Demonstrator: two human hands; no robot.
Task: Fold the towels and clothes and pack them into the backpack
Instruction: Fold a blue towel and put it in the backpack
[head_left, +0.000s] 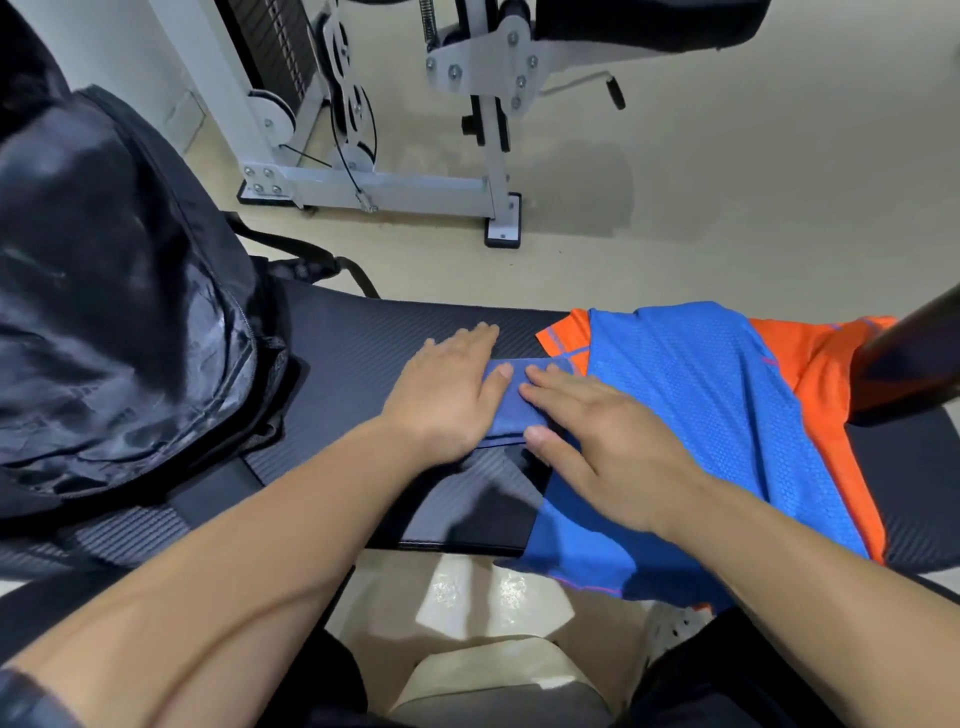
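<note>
A small folded dark-blue towel (506, 410) lies on the black padded bench (363, 343). My left hand (447, 389) lies flat on its left part, fingers straight. My right hand (592, 441) presses flat on its right edge and on the blue and orange sports shirt (727, 395) spread beside it. That shirt hangs partly over the bench's near edge. A black backpack (114, 312) stands on the bench at the left, apart from both hands.
A white gym machine frame (395, 187) stands on the beige floor beyond the bench. A dark bar (914, 358) crosses the right edge over the shirt. Bare bench padding shows between backpack and towel.
</note>
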